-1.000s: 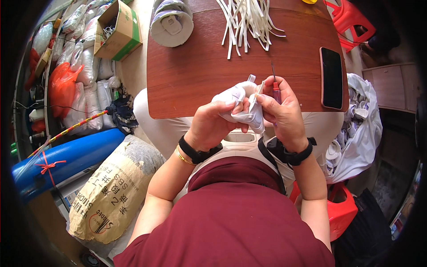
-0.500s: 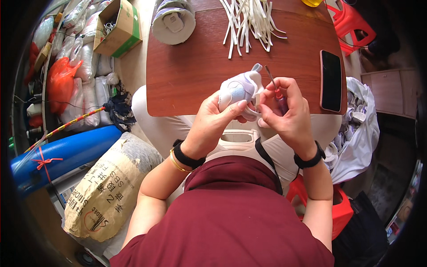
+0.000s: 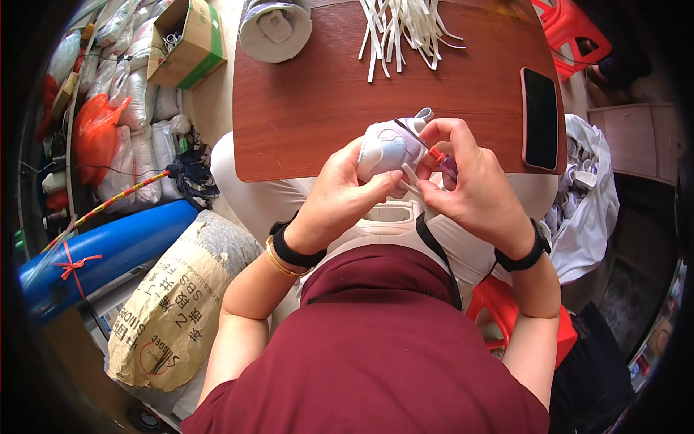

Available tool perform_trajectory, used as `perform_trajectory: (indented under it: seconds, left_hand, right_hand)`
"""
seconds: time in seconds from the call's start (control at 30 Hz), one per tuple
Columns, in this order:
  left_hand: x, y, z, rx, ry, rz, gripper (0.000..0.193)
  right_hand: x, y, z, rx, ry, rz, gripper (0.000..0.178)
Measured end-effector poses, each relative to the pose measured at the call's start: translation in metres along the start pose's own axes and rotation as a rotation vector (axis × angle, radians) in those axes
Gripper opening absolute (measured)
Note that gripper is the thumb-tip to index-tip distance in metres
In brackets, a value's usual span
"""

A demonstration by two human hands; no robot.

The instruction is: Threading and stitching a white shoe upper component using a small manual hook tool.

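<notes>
At the near edge of the table (image 3: 318, 108), the left hand (image 3: 338, 189) pinches the shoe (image 3: 387, 150) between thumb and fingers; the right hand (image 3: 481, 181) is closed on the tool (image 3: 438, 155), its shaft crossing the shoe. Shoe judged light, soft, not fragile; best held by its rounded end. Table smooth, brown, bearing strips (image 3: 401, 32) and phone (image 3: 540, 119). Room: sack (image 3: 177, 304), blue roll (image 3: 116, 249) at left.
</notes>
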State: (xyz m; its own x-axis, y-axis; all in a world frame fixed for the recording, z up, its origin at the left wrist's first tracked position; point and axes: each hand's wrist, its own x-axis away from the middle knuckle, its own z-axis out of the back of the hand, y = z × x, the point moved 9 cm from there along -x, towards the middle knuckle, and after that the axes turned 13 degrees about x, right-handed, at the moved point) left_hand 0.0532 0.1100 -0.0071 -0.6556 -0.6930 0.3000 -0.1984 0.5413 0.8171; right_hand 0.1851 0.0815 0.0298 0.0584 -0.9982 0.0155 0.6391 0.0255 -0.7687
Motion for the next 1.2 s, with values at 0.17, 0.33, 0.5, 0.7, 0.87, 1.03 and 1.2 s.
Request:
perform_trajectory:
  seconds: [0.17, 0.33, 0.5, 0.7, 0.87, 1.03, 1.2]
  left_hand:
    - [-0.001, -0.003, 0.001, 0.007, 0.010, 0.001, 0.039]
    - [-0.001, -0.003, 0.000, -0.013, 0.025, -0.009, 0.035]
    - [-0.001, -0.001, 0.004, -0.004, 0.091, -0.030, 0.034]
    - [0.002, 0.007, 0.010, -0.130, 0.185, -0.161, 0.032]
    - [0.006, 0.009, 0.008, -0.120, 0.209, -0.227, 0.031]
    - [0.006, 0.012, 0.006, -0.211, 0.231, -0.236, 0.032]
    - [0.008, 0.012, 0.004, -0.245, 0.218, -0.271, 0.033]
  right_hand:
    - [-0.002, -0.001, -0.001, -0.009, -0.043, 0.003, 0.043]
    - [-0.001, -0.002, 0.000, 0.010, -0.087, -0.020, 0.041]
    - [0.007, -0.002, 0.030, -0.139, 0.180, -0.033, 0.023]
    - [0.034, -0.014, 0.010, -0.028, -0.011, -0.037, 0.019]
    - [0.037, -0.005, -0.004, -0.027, 0.011, -0.061, 0.023]
    - [0.035, -0.005, -0.001, -0.027, 0.114, 0.032, 0.026]
    - [0.032, -0.007, -0.002, -0.022, 0.093, 0.061, 0.028]
